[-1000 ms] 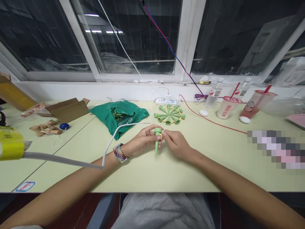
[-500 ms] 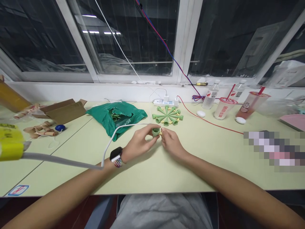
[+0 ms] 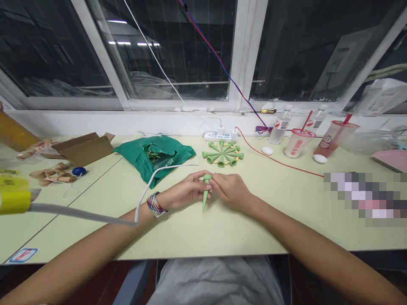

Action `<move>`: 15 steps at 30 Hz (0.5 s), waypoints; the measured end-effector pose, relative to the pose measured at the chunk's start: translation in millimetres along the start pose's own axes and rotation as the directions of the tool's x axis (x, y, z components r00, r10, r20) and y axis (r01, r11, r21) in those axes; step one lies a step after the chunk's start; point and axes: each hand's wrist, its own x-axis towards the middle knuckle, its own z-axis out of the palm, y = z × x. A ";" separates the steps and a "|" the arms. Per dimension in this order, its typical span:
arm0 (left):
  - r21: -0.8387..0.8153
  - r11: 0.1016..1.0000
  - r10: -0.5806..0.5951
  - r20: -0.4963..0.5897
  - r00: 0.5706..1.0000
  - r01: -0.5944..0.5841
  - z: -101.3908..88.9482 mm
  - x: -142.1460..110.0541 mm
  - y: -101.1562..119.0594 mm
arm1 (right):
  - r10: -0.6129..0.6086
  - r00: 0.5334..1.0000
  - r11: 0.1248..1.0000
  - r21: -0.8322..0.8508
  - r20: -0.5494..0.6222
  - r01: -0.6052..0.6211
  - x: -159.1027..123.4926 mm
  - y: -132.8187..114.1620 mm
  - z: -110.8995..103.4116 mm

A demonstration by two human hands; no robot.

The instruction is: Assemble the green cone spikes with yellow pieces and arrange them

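Note:
A green plant watering spike (image 3: 205,197) is held over the table, its wide end up and its pointed tip toward me. My left hand (image 3: 190,189) is closed around it from the left, thumb lying across its upper part. From the other side, the closed fingers of my right hand (image 3: 229,186) pinch it near the wide end and hide that side of it. Beyond my hands, several similar green spikes with yellow side valves form a ring (image 3: 221,154). More green pieces lie in a torn green plastic bag (image 3: 173,153) to the left.
A white cable (image 3: 165,167) crosses above my left wrist. Behind the ring is a power strip (image 3: 219,136). Drink cups (image 3: 297,144), a bottle (image 3: 280,127) and a white oval object (image 3: 267,150) stand right. At left are a cardboard box (image 3: 82,149) and wooden toys (image 3: 52,173).
The spike has turned from its open wide end facing me to its tip pointing at me. My left wrist has rolled, so its bracelet shows instead of the watch face.

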 end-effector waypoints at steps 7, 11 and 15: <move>0.181 0.962 0.232 -0.137 0.963 -0.206 -0.8 8.7 -10.7 | 0.316 0.945 0.790 0.527 0.089 -0.314 9.6 -1.3 11.1; 0.487 0.821 0.425 -0.174 0.888 -0.298 4.2 6.4 -11.2 | 0.386 0.904 0.586 0.709 0.181 -0.392 14.0 -2.3 15.5; 0.783 0.533 0.623 -0.107 0.775 -0.320 10.7 1.3 -12.3 | 0.412 0.826 0.266 0.817 0.384 -0.512 16.4 -4.0 11.7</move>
